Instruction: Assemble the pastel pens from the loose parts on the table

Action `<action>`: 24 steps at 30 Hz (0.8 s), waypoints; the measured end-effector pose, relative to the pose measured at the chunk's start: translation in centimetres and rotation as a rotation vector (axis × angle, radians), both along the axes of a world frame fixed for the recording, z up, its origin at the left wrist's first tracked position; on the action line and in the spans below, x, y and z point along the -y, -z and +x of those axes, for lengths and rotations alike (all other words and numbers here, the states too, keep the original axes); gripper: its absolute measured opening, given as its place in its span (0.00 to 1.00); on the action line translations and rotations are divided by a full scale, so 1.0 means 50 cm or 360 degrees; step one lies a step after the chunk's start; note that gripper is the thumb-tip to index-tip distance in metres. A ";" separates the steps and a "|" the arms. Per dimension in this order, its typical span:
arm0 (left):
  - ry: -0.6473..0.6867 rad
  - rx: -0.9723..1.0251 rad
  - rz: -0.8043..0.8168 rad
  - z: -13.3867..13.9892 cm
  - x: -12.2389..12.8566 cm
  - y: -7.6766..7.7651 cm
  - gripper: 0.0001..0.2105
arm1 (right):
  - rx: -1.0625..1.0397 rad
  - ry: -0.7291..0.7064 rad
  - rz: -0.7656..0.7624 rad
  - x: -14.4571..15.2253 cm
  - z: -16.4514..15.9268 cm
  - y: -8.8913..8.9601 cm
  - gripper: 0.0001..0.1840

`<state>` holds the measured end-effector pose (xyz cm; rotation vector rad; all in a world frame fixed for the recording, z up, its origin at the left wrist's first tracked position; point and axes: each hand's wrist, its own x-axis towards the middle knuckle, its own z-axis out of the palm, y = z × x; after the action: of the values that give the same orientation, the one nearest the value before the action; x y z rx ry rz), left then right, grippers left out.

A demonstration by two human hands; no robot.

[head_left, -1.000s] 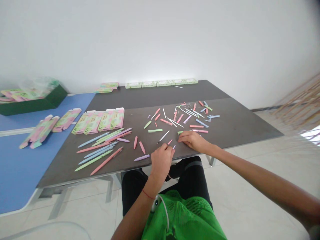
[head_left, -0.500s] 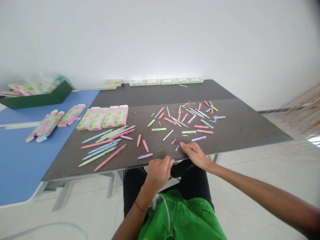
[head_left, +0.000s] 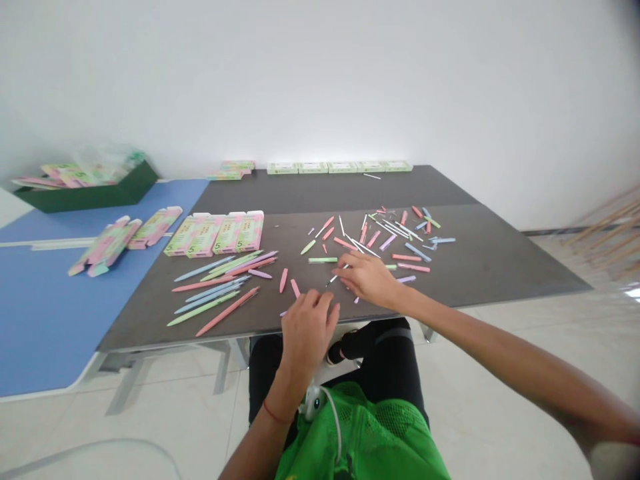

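Note:
My right hand [head_left: 367, 277] reaches over the middle of the table, its fingertips closed around a white pen refill [head_left: 332, 281] that lies at a slant. At the table's front edge, my left hand [head_left: 307, 327] is held palm down, fingers bent and thumb apart, with nothing visible in it. It partly covers a purple pen barrel [head_left: 283, 313] and sits just below a pink barrel [head_left: 295, 288]. Another pink barrel [head_left: 283, 280] lies to its left. A green clip barrel [head_left: 323, 260] is beyond the refill. Small parts under my right hand are partly hidden.
Assembled pens [head_left: 215, 300] lie in a group at the left. Behind them stand upright cartons [head_left: 215, 235]. Loose refills and barrels [head_left: 395, 230] spread at the right. Flat boxes [head_left: 327, 167] line the back edge. A green tray [head_left: 90, 195] and folded cartons [head_left: 107, 245] rest on the blue table.
My right hand has moved left and forward from the front edge onto the white refill. My left hand has loosened, thumb now apart from the fingers. The view has shifted slightly.

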<state>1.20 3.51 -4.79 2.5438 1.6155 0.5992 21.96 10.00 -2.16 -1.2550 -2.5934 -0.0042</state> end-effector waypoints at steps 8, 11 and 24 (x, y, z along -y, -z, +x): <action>-0.0057 -0.0349 -0.0134 0.013 -0.056 -0.002 0.13 | 0.0582 -0.0403 0.0111 -0.078 -0.054 0.014 0.15; -0.0037 -0.0313 -0.0116 0.009 -0.069 -0.005 0.12 | 0.0552 -0.0375 0.0160 -0.080 -0.034 0.007 0.13; 0.0324 0.0923 0.0166 -0.041 -0.024 -0.104 0.05 | -0.0670 -0.0449 0.0113 0.076 0.002 -0.105 0.12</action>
<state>-0.87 4.73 0.42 2.2468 1.1358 1.2719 22.06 6.20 3.06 -0.7571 -2.3489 0.1974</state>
